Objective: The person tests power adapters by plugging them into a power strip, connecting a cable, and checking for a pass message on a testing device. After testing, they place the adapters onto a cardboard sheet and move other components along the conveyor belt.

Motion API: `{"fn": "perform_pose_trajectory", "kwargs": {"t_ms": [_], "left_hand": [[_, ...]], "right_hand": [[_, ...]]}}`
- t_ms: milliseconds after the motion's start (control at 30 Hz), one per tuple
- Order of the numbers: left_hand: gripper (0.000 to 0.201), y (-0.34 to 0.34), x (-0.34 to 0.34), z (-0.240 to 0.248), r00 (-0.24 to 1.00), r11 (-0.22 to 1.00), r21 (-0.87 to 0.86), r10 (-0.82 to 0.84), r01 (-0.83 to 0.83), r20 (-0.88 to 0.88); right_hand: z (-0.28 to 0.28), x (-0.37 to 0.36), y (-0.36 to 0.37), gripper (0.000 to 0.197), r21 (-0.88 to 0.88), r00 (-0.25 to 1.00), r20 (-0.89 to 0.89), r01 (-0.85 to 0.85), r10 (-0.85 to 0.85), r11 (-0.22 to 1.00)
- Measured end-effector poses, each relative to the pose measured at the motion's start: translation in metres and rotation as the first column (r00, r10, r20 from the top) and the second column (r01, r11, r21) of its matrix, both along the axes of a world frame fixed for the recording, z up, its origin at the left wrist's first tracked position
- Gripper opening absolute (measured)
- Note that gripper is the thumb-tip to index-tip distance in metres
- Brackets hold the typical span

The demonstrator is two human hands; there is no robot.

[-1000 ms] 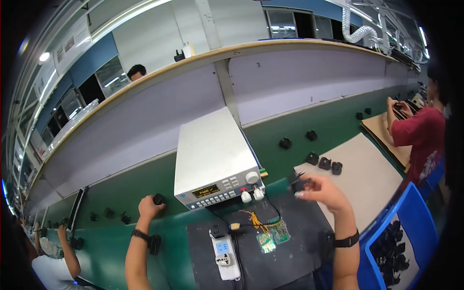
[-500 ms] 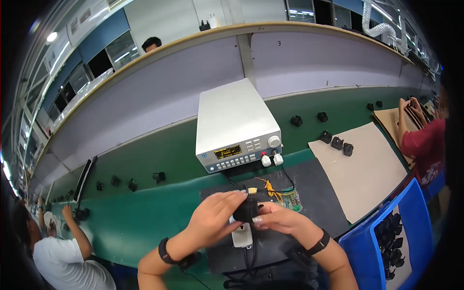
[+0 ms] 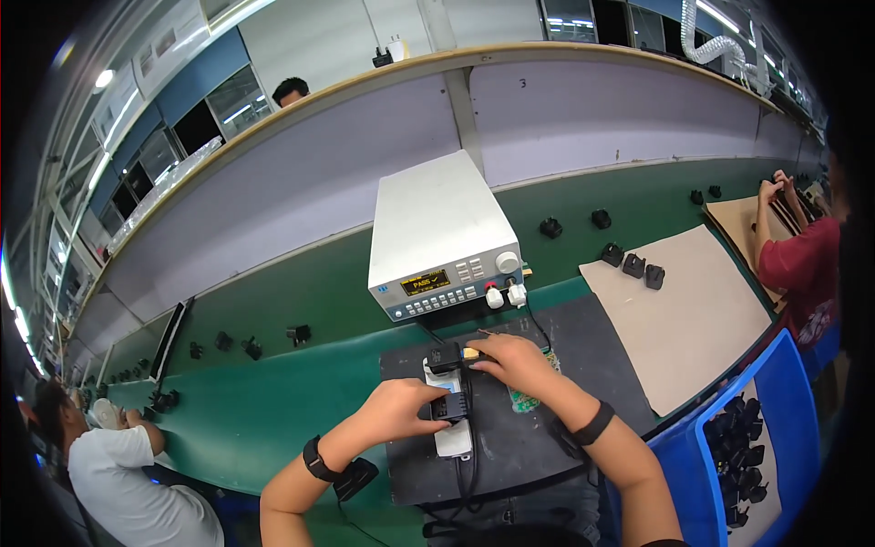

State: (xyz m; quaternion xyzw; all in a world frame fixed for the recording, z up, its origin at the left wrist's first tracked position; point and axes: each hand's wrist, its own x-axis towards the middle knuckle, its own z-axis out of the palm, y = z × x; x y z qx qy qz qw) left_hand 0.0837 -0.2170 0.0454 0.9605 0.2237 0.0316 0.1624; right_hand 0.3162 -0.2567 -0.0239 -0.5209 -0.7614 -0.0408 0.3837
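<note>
A white power strip (image 3: 453, 443) lies on the black mat in front of me. Between the thumb and fingers of my left hand (image 3: 398, 410) is a black power adapter (image 3: 449, 407), held at the strip's middle. Another black adapter (image 3: 444, 357) sits at the strip's far end. My right hand (image 3: 518, 363) pinches a cable's yellow plug (image 3: 471, 354) beside that far adapter; its fingers partly cover the plug. A green circuit board (image 3: 523, 401) shows partly from under my right hand and wrist.
A white test instrument (image 3: 442, 214) with a lit display stands behind the mat (image 3: 583, 365). To the right are a cardboard sheet (image 3: 679, 310) carrying several black adapters and a blue bin (image 3: 670, 474) with more. Co-workers sit left and right.
My hands, together around a black adapter before, are now apart. The left has come down with an adapter at the strip; the right has moved away to the yellow plug.
</note>
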Motion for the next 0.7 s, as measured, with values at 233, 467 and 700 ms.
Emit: {"fn": "perform_pose_trajectory", "kwargs": {"t_ms": [233, 467, 700], "left_hand": [[0.043, -0.012, 0.013, 0.014, 0.980, 0.985, 0.158, -0.030, 0.063, -0.199], [0.044, -0.015, 0.014, 0.009, 0.983, 0.982, 0.180, -0.018, 0.051, -0.180], [0.045, -0.017, 0.014, 0.010, 0.990, 0.986, 0.168, 0.002, 0.022, -0.141]], "right_hand": [[0.015, 0.013, -0.031, 0.017, -0.107, 0.977, -0.115, 0.167, -0.179, 0.980], [-0.006, -0.011, -0.081, 0.018, -0.167, 0.967, -0.245, 0.025, -0.065, 0.986], [-0.006, -0.018, -0.078, 0.019, -0.186, 0.971, -0.240, -0.027, -0.019, 0.982]]}}
